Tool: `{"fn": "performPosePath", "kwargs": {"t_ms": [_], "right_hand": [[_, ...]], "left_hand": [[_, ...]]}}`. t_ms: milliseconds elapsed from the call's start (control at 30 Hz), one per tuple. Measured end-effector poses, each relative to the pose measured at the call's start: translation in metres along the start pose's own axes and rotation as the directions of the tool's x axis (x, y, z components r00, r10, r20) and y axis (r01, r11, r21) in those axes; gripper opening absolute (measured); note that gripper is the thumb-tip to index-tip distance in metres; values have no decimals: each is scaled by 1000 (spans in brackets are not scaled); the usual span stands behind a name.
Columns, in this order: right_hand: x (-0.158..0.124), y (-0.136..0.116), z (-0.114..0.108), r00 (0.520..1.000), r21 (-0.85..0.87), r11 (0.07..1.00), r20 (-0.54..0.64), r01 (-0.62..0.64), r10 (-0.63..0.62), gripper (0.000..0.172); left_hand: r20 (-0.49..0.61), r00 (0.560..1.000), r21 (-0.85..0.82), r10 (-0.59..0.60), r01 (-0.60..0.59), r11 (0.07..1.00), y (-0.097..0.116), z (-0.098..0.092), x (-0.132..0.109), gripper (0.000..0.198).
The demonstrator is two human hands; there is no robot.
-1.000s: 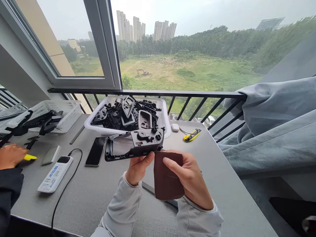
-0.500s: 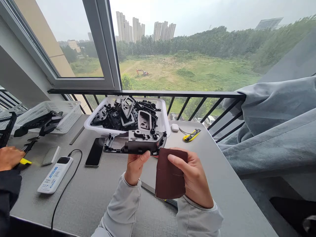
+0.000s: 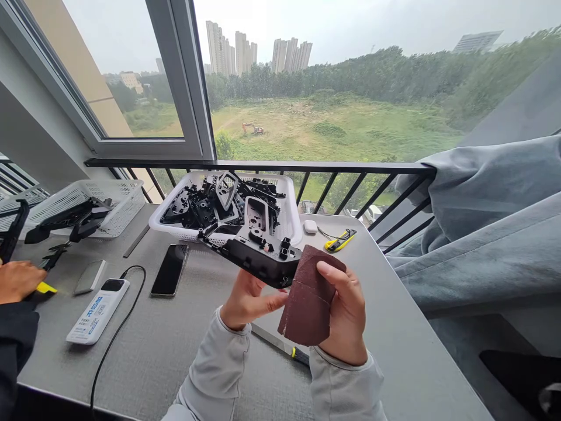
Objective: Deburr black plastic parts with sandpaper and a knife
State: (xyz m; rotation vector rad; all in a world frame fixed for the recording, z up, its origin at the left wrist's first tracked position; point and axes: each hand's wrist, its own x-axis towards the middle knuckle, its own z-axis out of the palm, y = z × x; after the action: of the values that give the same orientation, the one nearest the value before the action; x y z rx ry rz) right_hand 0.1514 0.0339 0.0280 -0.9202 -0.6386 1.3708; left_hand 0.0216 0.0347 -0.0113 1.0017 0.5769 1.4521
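Observation:
My left hand point(image 3: 245, 301) grips a black plastic housing part point(image 3: 258, 257) from below and holds it tilted above the grey table point(image 3: 175, 345). My right hand point(image 3: 346, 313) pinches a folded sheet of dark brown sandpaper point(image 3: 309, 298), which touches the part's right end. Just behind the part stands a white basket point(image 3: 291, 219) heaped with several black plastic parts point(image 3: 219, 204).
A phone point(image 3: 170, 269), a white power bank with a black cable point(image 3: 99, 310), a grey slab point(image 3: 90, 276), a white earbud case point(image 3: 311, 226) and a yellow utility knife point(image 3: 339, 240) lie on the table. Another person's hand point(image 3: 17, 280) works at the left by a second white basket point(image 3: 109, 202). Grey curtain hangs right.
My left hand has turned the black part so its right end dips toward me. My right hand has lifted and tilted the sandpaper up against that end.

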Motion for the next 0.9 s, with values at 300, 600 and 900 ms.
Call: {"fn": "performPosePath", "kwargs": {"t_ms": [300, 600, 900], "right_hand": [[-4, 6, -1, 992, 77, 996, 123, -48, 38, 16], [-3, 7, 2, 994, 51, 998, 102, -31, 26, 20], [0, 4, -4, 983, -96, 992, 157, -77, 92, 21]], "left_hand": [[-108, 994, 70, 14, -6, 998, -3, 5, 5, 24], [-290, 955, -66, -56, 39, 997, -4, 9, 8, 35], [-383, 924, -60, 0, -25, 998, -3, 7, 11, 37]]}}
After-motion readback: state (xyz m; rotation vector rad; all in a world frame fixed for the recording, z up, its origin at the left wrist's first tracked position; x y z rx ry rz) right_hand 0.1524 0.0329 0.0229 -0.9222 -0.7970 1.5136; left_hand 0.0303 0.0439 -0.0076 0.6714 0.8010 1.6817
